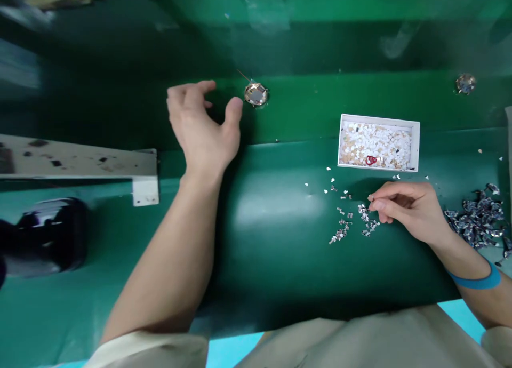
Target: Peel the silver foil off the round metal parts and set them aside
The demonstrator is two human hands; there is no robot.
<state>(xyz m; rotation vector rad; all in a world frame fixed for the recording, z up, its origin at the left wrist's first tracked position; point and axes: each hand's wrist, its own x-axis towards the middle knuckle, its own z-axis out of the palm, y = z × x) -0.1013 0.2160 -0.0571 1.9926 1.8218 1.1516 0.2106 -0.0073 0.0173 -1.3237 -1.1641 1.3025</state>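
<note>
Beige cloth (360, 341) of the person's clothing fills the bottom edge, closest to the lens, with both bare forearms reaching out from it over the green desk (272, 261). Left hand (202, 128): spread, fingers loosely curled, thumb held apart from them, palm facing right; it holds nothing. Its thumb tip sits just beside a round metal part (256, 94), which lies flat on the raised green strip at the far side of the desk; contact between thumb and part is not evident. Right hand (408, 208): resting low on the desk, thumb and forefinger pressed together at the tips, the other fingers folded under. The pinch sits at the right edge of a scatter of small metal clips (352, 221) lying loose on the desk; whether a clip is between the fingertips cannot be told. A blue wristband (478, 280) circles the right wrist. Just beyond the clips stands a shallow white box (378, 121) holding pale chips and one red ring (371, 160). To the right of the right hand, a heap of dark, shiny parts (482, 221). A second round part (465, 83) lies far right on the raised strip. At far left, a worn pale bracket (80, 168) and below it a glossy black object (44, 240), blurred.
</note>
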